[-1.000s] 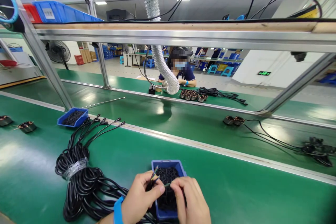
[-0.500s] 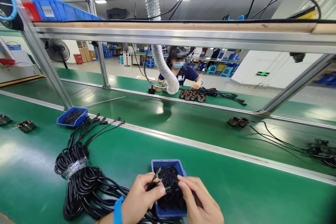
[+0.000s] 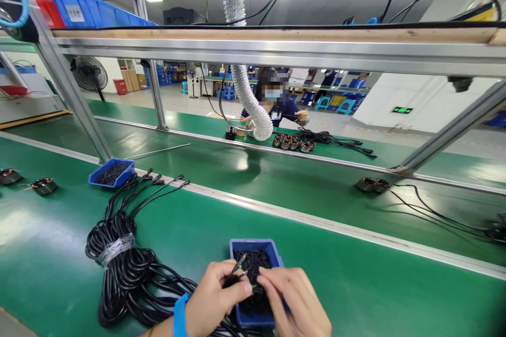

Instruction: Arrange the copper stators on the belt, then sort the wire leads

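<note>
My left hand (image 3: 215, 295), with a blue band at the wrist, is closed on the end of a black cable. Thin coloured wires (image 3: 240, 262) with bare tips stick out between its thumb and forefinger. Close beside them, my right hand (image 3: 298, 297) pinches thumb and forefinger together at a wire end; what sits in that pinch is too small to make out. Beneath both hands is a blue bin (image 3: 253, 244) holding many small black tube-like pieces (image 3: 256, 259). A tied bundle of black cables (image 3: 128, 276) lies to the left and runs under my left forearm.
Another blue bin (image 3: 103, 184) of black pieces stands behind the cable bundle. Copper-wound stators (image 3: 44, 186) lie far left, more stators (image 3: 373, 185) with cables at right. A metal frame post (image 3: 85, 100) and hanging silver duct (image 3: 247, 95) rise ahead. A masked co-worker (image 3: 290, 108) sits opposite.
My right hand has moved left, bringing its fingertips close to the wires in my left hand. The co-worker's hand has risen from the table. The view has shifted slightly.
</note>
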Available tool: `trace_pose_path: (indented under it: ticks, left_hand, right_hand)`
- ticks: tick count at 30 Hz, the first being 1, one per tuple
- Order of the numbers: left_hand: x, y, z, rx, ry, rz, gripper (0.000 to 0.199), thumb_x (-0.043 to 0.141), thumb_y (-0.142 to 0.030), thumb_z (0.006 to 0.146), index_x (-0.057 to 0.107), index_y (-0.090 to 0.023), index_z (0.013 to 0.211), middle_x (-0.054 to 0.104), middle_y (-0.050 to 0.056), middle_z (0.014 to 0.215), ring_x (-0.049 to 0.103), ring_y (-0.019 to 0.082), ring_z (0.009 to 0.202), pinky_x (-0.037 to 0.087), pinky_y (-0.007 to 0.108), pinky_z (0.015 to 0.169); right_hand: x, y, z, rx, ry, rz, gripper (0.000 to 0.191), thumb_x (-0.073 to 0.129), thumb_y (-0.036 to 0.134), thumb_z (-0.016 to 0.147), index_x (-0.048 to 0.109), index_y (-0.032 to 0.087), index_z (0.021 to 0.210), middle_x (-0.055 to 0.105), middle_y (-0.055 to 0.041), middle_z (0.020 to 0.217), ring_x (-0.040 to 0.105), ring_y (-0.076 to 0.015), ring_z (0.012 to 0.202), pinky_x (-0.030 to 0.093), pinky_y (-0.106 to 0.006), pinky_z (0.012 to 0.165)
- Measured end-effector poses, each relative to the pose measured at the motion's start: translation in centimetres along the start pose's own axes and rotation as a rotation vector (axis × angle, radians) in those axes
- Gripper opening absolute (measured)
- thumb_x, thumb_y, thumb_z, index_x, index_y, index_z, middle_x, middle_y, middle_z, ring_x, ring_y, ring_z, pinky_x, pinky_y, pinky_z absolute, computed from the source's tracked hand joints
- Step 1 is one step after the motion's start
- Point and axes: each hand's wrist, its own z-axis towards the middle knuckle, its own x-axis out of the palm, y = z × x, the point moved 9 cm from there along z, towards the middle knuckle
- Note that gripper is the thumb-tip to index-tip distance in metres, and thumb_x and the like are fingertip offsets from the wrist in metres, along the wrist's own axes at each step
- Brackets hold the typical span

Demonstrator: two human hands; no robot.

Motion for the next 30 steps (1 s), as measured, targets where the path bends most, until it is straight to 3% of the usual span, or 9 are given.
trace_pose_path:
  ticks: [3,8,10,15,19,22,26,28,30]
  left_hand:
    - [0.0,-0.3,0.0,0.033,-0.004,0.023,0.04,0.071,-0.052,0.08,0.057,-0.016,0.07,0.045,-0.005,0.067,0.031,0.004,0.045,0.022,0.022,0.043]
    - [-0.2,0.3,0.1,-0.014,-0.015,-0.025,0.055,0.07,-0.069,0.076,0.059,-0.015,0.079,0.045,-0.005,0.068,0.034,0.005,0.048,0.025,0.021,0.043]
    - [-0.2,0.4,0.1,-0.015,-0.011,-0.035,0.059,0.069,-0.072,0.075,0.061,-0.014,0.082,0.048,-0.004,0.07,0.036,0.006,0.049,0.027,0.021,0.044]
    - [0.0,0.2,0.0,0.015,0.027,-0.095,0.056,0.079,-0.065,0.07,0.062,-0.015,0.089,0.056,0.0,0.082,0.043,0.008,0.06,0.035,0.02,0.05]
    - [-0.4,0.3,-0.1,-0.021,-0.001,-0.1,0.058,0.079,-0.067,0.068,0.054,-0.017,0.084,0.055,-0.002,0.076,0.042,0.006,0.052,0.032,0.02,0.047]
    - [-0.6,-0.2,0.0,-0.001,-0.011,-0.078,0.056,0.079,-0.066,0.069,0.057,-0.016,0.082,0.054,-0.002,0.071,0.046,0.008,0.053,0.036,0.021,0.048]
    - [-0.7,-1.6,0.2,0.09,-0.016,-0.061,0.051,0.077,-0.063,0.074,0.064,-0.013,0.075,0.058,0.001,0.073,0.055,0.014,0.069,0.046,0.026,0.065]
    - [-0.6,-1.3,0.5,0.049,-0.009,-0.106,0.055,0.081,-0.064,0.069,0.068,-0.012,0.079,0.06,0.002,0.075,0.055,0.013,0.065,0.046,0.026,0.063]
    - [-0.6,-0.7,0.7,0.0,0.002,-0.169,0.059,0.084,-0.065,0.064,0.069,-0.011,0.084,0.061,0.002,0.073,0.053,0.01,0.058,0.045,0.025,0.058]
  right_hand:
    - [0.9,0.0,0.0,-0.024,0.076,0.007,0.022,0.064,0.009,0.093,0.068,0.02,0.111,0.072,-0.0049,0.086,0.066,-0.017,0.076,0.057,-0.027,0.069]
    - [0.1,-2.2,0.1,0.176,0.019,0.01,0.02,0.056,0.019,0.098,0.071,0.026,0.109,0.072,-0.005,0.099,0.069,-0.0176,0.091,0.059,-0.027,0.08]
    - [0.4,-2.6,0.2,0.225,0.08,0.071,0.023,0.059,0.023,0.097,0.07,0.028,0.116,0.072,-0.0054,0.105,0.07,-0.0179,0.094,0.059,-0.026,0.08]
    - [1.7,-2.9,-0.2,0.308,0.197,0.239,0.008,0.064,0.025,0.094,0.072,0.025,0.094,0.074,-0.0028,0.086,0.071,-0.0168,0.078,0.058,-0.023,0.071]
    - [3.1,-3.5,-0.9,0.375,0.238,0.287,0.012,0.064,0.028,0.094,0.073,0.023,0.088,0.074,-0.0021,0.081,0.071,-0.0167,0.073,0.057,-0.023,0.068]
    - [2.8,-3.5,-0.7,0.412,0.29,0.315,0.015,0.063,0.031,0.094,0.073,0.023,0.086,0.074,-0.0017,0.079,0.07,-0.016,0.071,0.057,-0.023,0.068]
    - [1.2,-1.8,0.2,0.278,0.484,0.513,0.038,0.054,0.05,0.097,0.074,0.024,0.08,0.073,-0.0039,0.077,0.07,-0.0181,0.07,0.057,-0.027,0.065]
    - [0.3,-2.3,0.7,0.25,0.446,0.423,0.041,0.05,0.05,0.099,0.075,0.024,0.079,0.074,-0.0049,0.08,0.071,-0.0196,0.073,0.057,-0.03,0.067]
    - [0.4,-3.5,0.9,0.242,0.365,0.125,0.025,0.059,0.04,0.097,0.075,0.025,0.084,0.076,-0.0035,0.082,0.07,-0.0207,0.075,0.056,-0.032,0.068]
